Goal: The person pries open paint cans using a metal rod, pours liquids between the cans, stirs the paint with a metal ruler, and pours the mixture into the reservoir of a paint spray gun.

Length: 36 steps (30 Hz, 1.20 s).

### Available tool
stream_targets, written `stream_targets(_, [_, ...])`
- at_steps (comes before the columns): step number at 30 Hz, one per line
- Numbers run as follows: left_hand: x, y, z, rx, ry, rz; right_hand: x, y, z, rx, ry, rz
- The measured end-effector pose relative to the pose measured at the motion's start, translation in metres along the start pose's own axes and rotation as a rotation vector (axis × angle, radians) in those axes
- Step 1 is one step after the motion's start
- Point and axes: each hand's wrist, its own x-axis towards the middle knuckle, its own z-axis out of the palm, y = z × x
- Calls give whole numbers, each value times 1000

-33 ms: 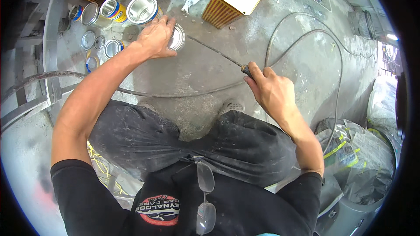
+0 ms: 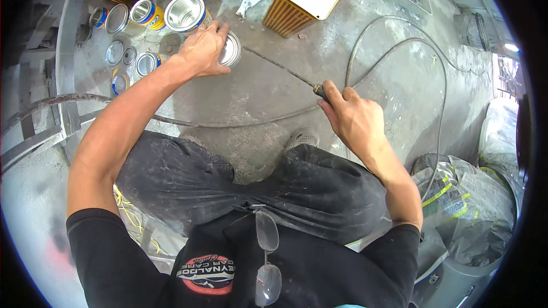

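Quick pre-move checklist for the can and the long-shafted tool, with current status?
1. Left hand on the can: ok, thumb and fingers spread around its near side.
2. Right hand on the long-shafted tool: ok, gripping the handle.
3. Tool tip touching the can: cannot tell; it ends right beside the rim.
4. Left hand out of the shaft's line: not ok, I'd say; the shaft points across the can towards it.
5. Gloves: not ok, both hands bare.
6. Hose clear of the shoes: cannot tell; it crosses the floor just ahead.
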Motion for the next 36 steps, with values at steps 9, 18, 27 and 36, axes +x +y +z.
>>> stream_targets(9, [1, 1, 1, -11, 8, 6, 1, -2, -3, -13, 14, -35])
stream_targets(18, [0, -2, 4, -16, 16, 5, 2, -1, -2, -15, -20, -39])
stream_targets(27, [1, -3, 5, -17, 5, 10, 4, -2, -6, -24, -15, -26])
stream_targets(36, [2, -1, 3, 7, -3, 7, 6, 7, 5, 37, -8, -82])
